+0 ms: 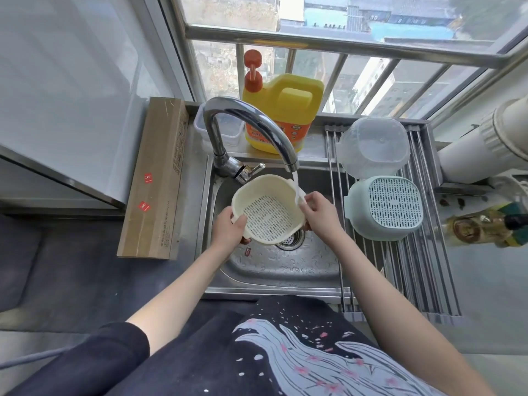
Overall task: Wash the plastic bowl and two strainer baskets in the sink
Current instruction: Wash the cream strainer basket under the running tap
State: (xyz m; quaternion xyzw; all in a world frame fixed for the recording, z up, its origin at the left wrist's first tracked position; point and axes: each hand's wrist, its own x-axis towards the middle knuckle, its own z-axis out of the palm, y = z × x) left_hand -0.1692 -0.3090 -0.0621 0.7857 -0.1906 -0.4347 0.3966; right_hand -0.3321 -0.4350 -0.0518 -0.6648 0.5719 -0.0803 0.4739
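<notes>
2 hands hold 1 cream strainer basket [268, 208] over the sink [285, 267], near its back edge, open side up, tilted toward the person. Water from the faucet [245, 121] strikes the basket's right rim, at the right hand [320, 208], which pinches that rim. Left hand [228, 227] grips the left wall, thumb inside. Both forearms reach straight in. Likely next: turn the rim under the stream.

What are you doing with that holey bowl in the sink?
A person is rinsing a cream strainer basket under the running tap. The left hand grips one side and the right hand holds the other. A clear plastic bowl and a green strainer basket lie upside down on the drying rack.
</notes>
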